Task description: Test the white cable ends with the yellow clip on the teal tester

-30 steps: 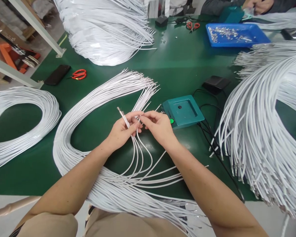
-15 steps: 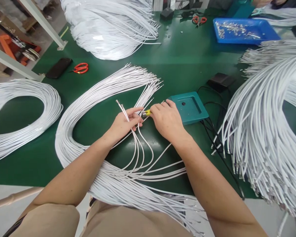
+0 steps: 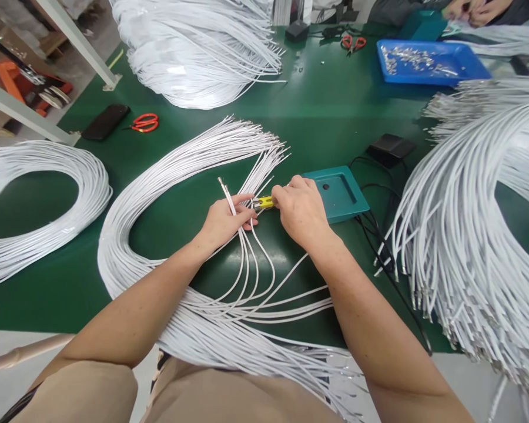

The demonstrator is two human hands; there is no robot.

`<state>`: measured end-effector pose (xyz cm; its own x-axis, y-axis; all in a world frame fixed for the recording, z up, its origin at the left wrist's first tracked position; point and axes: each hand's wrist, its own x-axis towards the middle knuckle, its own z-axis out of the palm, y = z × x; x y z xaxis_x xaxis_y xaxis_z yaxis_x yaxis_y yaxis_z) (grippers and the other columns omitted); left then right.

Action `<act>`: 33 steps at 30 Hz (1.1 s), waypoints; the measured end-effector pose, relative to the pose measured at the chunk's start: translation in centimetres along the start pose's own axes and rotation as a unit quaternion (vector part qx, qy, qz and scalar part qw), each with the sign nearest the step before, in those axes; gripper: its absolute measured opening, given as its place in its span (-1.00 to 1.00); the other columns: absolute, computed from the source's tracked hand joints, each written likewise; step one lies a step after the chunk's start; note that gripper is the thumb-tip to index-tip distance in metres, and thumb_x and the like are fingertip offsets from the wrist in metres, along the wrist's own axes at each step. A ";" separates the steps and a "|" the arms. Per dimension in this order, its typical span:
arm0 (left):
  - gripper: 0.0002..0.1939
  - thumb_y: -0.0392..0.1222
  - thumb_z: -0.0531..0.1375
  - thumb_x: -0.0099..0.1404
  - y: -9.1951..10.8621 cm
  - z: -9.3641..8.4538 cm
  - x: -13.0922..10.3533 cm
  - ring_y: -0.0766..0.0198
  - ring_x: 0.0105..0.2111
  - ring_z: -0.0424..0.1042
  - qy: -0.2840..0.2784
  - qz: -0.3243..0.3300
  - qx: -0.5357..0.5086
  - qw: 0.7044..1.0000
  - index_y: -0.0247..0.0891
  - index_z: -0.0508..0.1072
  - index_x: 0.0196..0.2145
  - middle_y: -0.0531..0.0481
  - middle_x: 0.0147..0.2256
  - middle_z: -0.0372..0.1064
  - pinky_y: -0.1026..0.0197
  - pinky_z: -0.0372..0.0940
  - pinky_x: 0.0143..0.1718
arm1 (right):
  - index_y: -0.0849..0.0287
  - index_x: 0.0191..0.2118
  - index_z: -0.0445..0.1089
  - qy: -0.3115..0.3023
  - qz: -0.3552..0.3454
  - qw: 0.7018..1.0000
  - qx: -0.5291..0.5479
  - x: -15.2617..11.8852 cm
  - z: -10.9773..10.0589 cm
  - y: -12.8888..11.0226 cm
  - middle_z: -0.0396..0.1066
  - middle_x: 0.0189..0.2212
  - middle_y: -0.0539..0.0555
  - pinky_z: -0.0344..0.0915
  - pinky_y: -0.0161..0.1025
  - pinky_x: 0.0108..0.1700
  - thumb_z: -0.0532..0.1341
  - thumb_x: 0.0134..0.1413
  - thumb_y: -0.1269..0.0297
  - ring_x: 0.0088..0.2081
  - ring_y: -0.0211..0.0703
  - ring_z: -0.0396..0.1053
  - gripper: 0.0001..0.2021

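My left hand (image 3: 224,222) is closed around a few white cables (image 3: 242,258), whose metal-tipped ends stick up past the thumb. At its fingertips, a cable end meets the grey metal front of a small yellow tool (image 3: 265,202); whether the tool grips it, I cannot tell. My right hand (image 3: 303,207) pinches the yellow tool from the right, with its fingers partly hidden behind the knuckles. Below both hands, the loose cables run into a large coiled bundle of white cables (image 3: 119,235) lying on the green table (image 3: 335,117).
Beside my right hand sits a teal tray-like box (image 3: 341,197) with black leads. White cable piles lie left (image 3: 88,182), far (image 3: 194,53) and right (image 3: 458,223). Red-handled scissors (image 3: 145,122), a black phone-like object (image 3: 106,121) and a blue tray (image 3: 432,64) are farther back, near another person's hands (image 3: 480,12).
My right hand has drawn slightly right, showing more of the yellow tool. The cable ends in my left hand have swung a little right. Another person's hands have come into view.
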<state>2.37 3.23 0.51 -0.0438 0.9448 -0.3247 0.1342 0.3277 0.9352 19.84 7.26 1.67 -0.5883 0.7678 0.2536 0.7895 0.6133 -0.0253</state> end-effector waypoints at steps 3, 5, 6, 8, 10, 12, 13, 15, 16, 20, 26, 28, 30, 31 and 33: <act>-0.41 -0.25 0.29 0.09 -0.2 0.2 0.2 0.21 -0.39 0.56 -0.001 0.001 0.015 1.000 -0.45 0.40 0.09 -0.07 -0.41 0.52 0.27 0.46 -0.37 | 0.22 -0.33 0.40 -0.001 0.005 1.000 -0.002 0.0 0.1 -0.1 0.44 -0.49 0.16 0.02 -0.12 -0.18 0.04 0.12 0.54 -0.28 -0.01 0.17 -0.80; -0.41 -0.23 0.29 0.09 -0.5 0.1 0.3 0.20 -0.38 0.56 -0.002 0.006 0.029 1.000 -0.44 0.40 0.09 -0.07 -0.41 0.53 0.26 0.47 -0.35 | 0.22 -0.32 0.40 -0.005 0.006 1.000 -0.004 -0.1 0.1 -0.3 0.44 -0.49 0.16 0.05 -0.12 -0.16 0.03 0.11 0.55 -0.28 -0.01 0.19 -0.78; -0.41 -0.23 0.29 0.09 -0.7 0.1 0.4 0.20 -0.37 0.57 -0.003 0.008 0.036 0.999 -0.43 0.40 0.10 -0.07 -0.40 0.53 0.25 0.47 -0.34 | 0.22 -0.32 0.41 -0.007 0.002 1.000 -0.004 -0.1 0.0 -0.3 0.45 -0.48 0.16 0.07 -0.11 -0.13 0.03 0.12 0.55 -0.27 -0.01 0.20 -0.78; -0.41 -0.20 0.28 0.09 -1.0 0.0 0.5 0.20 -0.37 0.57 -0.004 0.012 0.048 0.999 -0.40 0.40 0.10 -0.07 -0.38 0.54 0.23 0.48 -0.31 | 0.21 -0.30 0.41 0.003 0.001 1.000 0.002 -0.2 -0.2 -0.2 0.47 -0.43 0.15 0.08 -0.04 0.02 0.04 0.16 0.49 -0.22 -0.01 0.24 -0.80; -0.41 -0.18 0.28 0.10 -1.1 -0.1 0.5 0.20 -0.38 0.57 -0.004 0.015 0.054 0.998 -0.38 0.41 0.10 -0.07 -0.37 0.55 0.21 0.48 -0.30 | 0.19 -0.22 0.41 0.043 0.037 0.998 0.000 -0.4 -0.3 0.2 0.50 -0.26 0.16 -0.05 0.07 0.20 0.04 0.23 0.35 -0.08 0.02 0.25 -0.80; -0.40 -0.17 0.29 0.09 -1.0 -0.1 0.5 0.21 -0.41 0.56 -0.005 0.014 0.058 0.998 -0.38 0.41 0.10 -0.07 -0.38 0.55 0.19 0.48 -0.29 | 0.18 -0.06 0.38 0.089 0.114 0.989 -0.021 -0.6 -0.3 0.8 0.42 0.00 0.21 -0.17 0.19 0.26 0.03 0.26 0.22 0.09 0.09 0.19 -0.73; -0.40 -0.17 0.29 0.09 -0.8 -0.1 0.4 0.21 -0.41 0.56 -0.005 0.014 0.057 0.998 -0.39 0.42 0.10 -0.07 -0.39 0.55 0.19 0.48 -0.28 | 0.19 0.03 0.34 0.101 0.154 0.982 -0.035 -0.7 -0.2 1.2 0.34 0.11 0.24 -0.18 0.24 0.26 0.02 0.27 0.19 0.16 0.14 0.13 -0.68; -0.41 -0.17 0.29 0.08 -0.6 -0.3 0.2 0.20 -0.41 0.56 -0.007 0.015 0.055 0.998 -0.38 0.43 0.08 -0.08 -0.39 0.55 0.18 0.47 -0.28 | 0.21 0.17 0.23 0.091 0.197 0.974 -0.057 -0.9 0.0 1.9 0.19 0.22 0.30 -0.15 0.28 0.24 0.01 0.28 0.17 0.24 0.20 0.05 -0.58; -0.42 -0.16 0.30 0.08 -0.5 -0.4 0.1 0.19 -0.40 0.55 -0.009 0.015 0.053 0.998 -0.38 0.44 0.07 -0.08 -0.39 0.55 0.17 0.46 -0.28 | 0.22 0.20 0.20 0.079 0.203 0.974 -0.063 -0.9 0.1 2.1 0.16 0.24 0.31 -0.14 0.29 0.24 0.01 0.28 0.17 0.26 0.22 0.03 -0.56; -0.40 -0.17 0.31 0.07 -0.3 -1.4 -0.2 0.21 -0.39 0.53 -0.001 0.025 0.036 0.999 -0.35 0.42 0.09 -0.04 -0.41 0.53 0.21 0.42 -0.32 | 0.23 0.18 0.23 0.084 0.188 0.977 -0.052 -0.9 -0.1 2.1 0.17 0.23 0.29 -0.12 0.22 0.25 0.03 0.27 0.21 0.26 0.18 0.04 -0.59; -0.63 -0.17 0.39 0.00 -0.2 -2.5 0.0 0.37 -0.45 0.42 -0.022 0.040 -0.081 0.996 -0.32 0.53 -0.21 0.04 -0.48 0.42 0.35 0.26 -0.44 | 0.19 -0.20 0.45 0.058 -0.027 0.984 0.167 -1.1 -1.9 -2.2 0.49 -0.19 0.15 0.21 -0.18 -0.05 0.00 0.32 0.20 -0.14 -0.10 0.34 -0.69; -0.68 -0.16 0.41 -0.03 -0.2 -2.7 0.2 0.40 -0.48 0.37 -0.042 0.030 -0.100 0.994 -0.31 0.53 -0.29 0.05 -0.48 0.41 0.34 0.25 -0.43 | 0.20 -0.25 0.45 -0.015 -0.109 0.977 0.184 -1.3 -2.3 -4.1 0.50 -0.27 0.13 0.21 -0.20 -0.11 0.01 0.32 0.21 -0.20 -0.12 0.35 -0.70; -0.65 -0.12 0.42 -0.03 -0.1 -2.8 0.3 0.37 -0.43 0.38 -0.052 0.019 -0.097 0.994 -0.30 0.54 -0.27 0.01 -0.42 0.44 0.33 0.26 -0.40 | 0.23 -0.27 0.45 -0.093 -0.120 0.976 0.158 -1.4 -2.5 -5.7 0.51 -0.32 0.15 0.21 -0.18 -0.17 0.03 0.30 0.28 -0.21 -0.08 0.38 -0.73; -0.63 -0.09 0.41 -0.01 0.0 -2.9 0.3 0.34 -0.39 0.40 -0.055 0.015 -0.088 0.994 -0.30 0.54 -0.24 -0.02 -0.37 0.46 0.32 0.26 -0.39 | 0.25 -0.27 0.45 -0.132 -0.105 0.976 0.140 -1.4 -2.5 -6.3 0.51 -0.33 0.17 0.22 -0.17 -0.20 0.04 0.28 0.34 -0.21 -0.05 0.39 -0.76; -0.59 -0.06 0.40 0.01 0.2 -3.2 0.2 0.30 -0.32 0.42 -0.060 0.011 -0.068 0.996 -0.30 0.55 -0.19 -0.08 -0.29 0.48 0.31 0.28 -0.36 | 0.27 -0.27 0.45 -0.200 -0.059 0.972 0.113 -1.6 -2.6 -7.0 0.52 -0.36 0.20 0.23 -0.18 -0.24 0.06 0.21 0.45 -0.21 -0.02 0.42 -0.79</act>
<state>-0.80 3.49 1.05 0.0776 0.9471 -0.3114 -0.0013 0.3124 0.9499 15.65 1.26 3.92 -0.7286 0.6730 -0.1272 0.6809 0.6914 -0.2417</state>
